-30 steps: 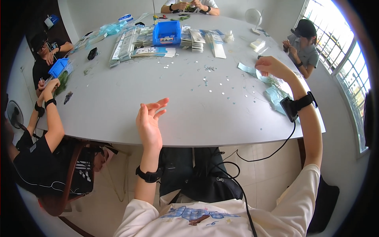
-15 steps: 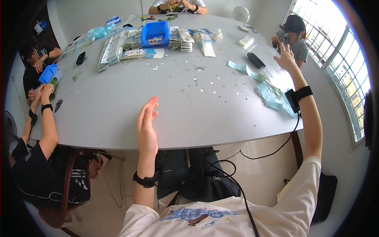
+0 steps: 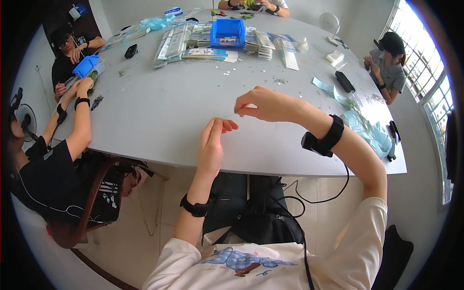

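Note:
My left hand [image 3: 210, 147] is raised over the near edge of the grey table [image 3: 164, 106], its thumb and fingers drawn together. Just above and to the right of it, my right hand [image 3: 265, 104] bends inward, thumb and fingertips close together in a pinch. A faint fine line seems to show between the two sets of fingertips; what either hand holds is too small to make out. Each wrist wears a black band, and the right one carries a black box [image 3: 316, 145]. Small round pieces [image 3: 279, 81] lie scattered beyond my hands.
Packets in stacks [image 3: 171, 43] surround a blue bin [image 3: 228, 34] at the far middle. At right lie crumpled light-blue sheets [image 3: 369, 133], a black case [image 3: 344, 82] and a black device [image 3: 394, 140]. A black cable [image 3: 321, 199] hangs by my right arm. Several other people sit around the table.
My right hand has swung from the far right, fingers spread, inward to near my left hand, its fingers now drawn together. The view has shifted, so the table contents appear further right.

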`<state>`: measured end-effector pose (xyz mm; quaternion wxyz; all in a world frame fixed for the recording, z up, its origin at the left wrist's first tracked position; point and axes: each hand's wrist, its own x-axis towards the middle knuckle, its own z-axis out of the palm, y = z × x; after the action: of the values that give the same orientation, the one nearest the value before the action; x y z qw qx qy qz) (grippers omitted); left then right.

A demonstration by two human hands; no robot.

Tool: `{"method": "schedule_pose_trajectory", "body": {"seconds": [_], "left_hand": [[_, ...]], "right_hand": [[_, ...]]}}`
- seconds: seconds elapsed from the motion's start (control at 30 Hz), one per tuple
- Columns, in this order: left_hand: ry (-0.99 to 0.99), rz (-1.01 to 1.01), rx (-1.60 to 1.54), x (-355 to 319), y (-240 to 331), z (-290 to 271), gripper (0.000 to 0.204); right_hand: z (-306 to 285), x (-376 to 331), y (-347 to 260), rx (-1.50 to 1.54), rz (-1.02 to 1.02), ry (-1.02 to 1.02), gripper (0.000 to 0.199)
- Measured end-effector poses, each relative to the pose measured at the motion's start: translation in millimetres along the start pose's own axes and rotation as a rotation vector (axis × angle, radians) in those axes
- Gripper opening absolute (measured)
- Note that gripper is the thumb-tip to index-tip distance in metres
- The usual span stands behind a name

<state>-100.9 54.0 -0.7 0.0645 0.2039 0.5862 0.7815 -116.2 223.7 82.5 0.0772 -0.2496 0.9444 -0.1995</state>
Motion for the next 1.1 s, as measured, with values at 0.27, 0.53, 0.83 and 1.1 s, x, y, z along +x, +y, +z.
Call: {"method": "schedule_pose_trajectory", "body": {"seconds": [0.27, 0.53, 0.83, 1.1], "left_hand": [[0.019, -0.019, -0.036, 0.0, 1.7, -5.5, 0.031], [-0.034, -0.043, 0.003, -0.3, 6.5, -0.8, 0.032], [-0.019, -0.053, -0.016, -1.7, 7.2, -2.1, 0.033], [-0.035, -0.041, 0.016, 0.3, 6.4, -2.2, 0.031]], "right_hand": [[-11.5, -26.7, 30.9, 0.19, 0.253, -0.074, 0.02], [22.3, -23.6, 3.8, 0.304, 0.136, -0.11, 0.02], [-21.5, -50.5, 77.3, 0.218, 0.514, -0.135, 0.022], [-63.4, -54.6, 101.2, -0.087, 0.537, -0.085, 0.023]]}}
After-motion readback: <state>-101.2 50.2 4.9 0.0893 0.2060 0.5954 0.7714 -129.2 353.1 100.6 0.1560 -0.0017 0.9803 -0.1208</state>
